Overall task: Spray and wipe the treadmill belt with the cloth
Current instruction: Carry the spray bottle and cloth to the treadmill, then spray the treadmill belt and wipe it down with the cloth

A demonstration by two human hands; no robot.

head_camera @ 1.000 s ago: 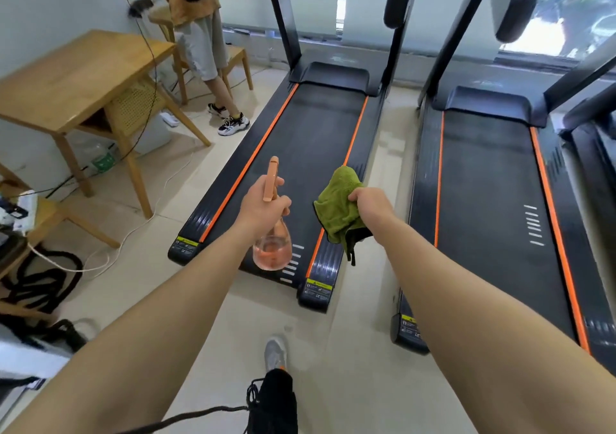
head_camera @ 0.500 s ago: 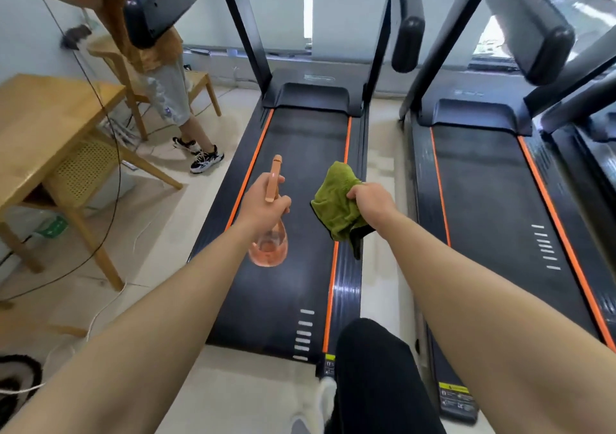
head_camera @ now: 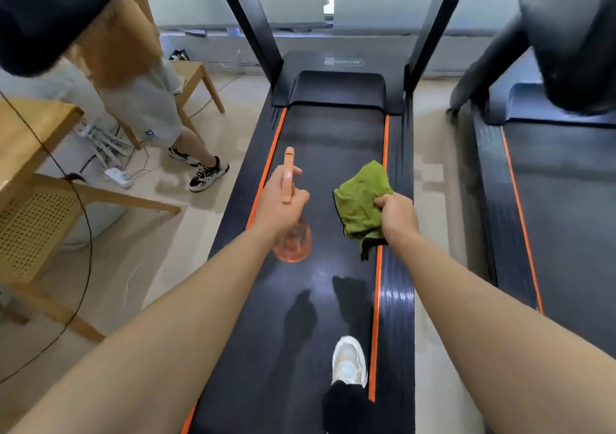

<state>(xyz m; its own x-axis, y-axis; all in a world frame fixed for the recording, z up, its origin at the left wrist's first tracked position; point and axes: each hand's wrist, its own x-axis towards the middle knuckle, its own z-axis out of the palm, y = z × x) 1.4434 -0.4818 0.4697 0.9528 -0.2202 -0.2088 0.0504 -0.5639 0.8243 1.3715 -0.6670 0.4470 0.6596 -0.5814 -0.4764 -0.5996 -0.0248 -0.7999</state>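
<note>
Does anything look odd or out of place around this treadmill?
A white shoe stands on the treadmill belt that is due for wiping. Left of it, a power strip and tangled cables lie loose on the floor, a possible trip risk.

the left hand (head_camera: 281, 200) covers the neck of the spray bottle (head_camera: 293, 243), whose pink body is smeared by blur. the right hand (head_camera: 396, 215) hides a corner of the green cloth (head_camera: 361, 196). the treadmill belt (head_camera: 333, 140) runs off the bottom edge. in the upper left a blurred second person (head_camera: 140, 100) is cut off above the waist by a dark handrail (head_camera: 50, 16). the marking (head_camera: 343, 62) on the motor cover (head_camera: 336, 90) is unreadable. the second treadmill (head_camera: 560, 183) leaves the right edge
</note>
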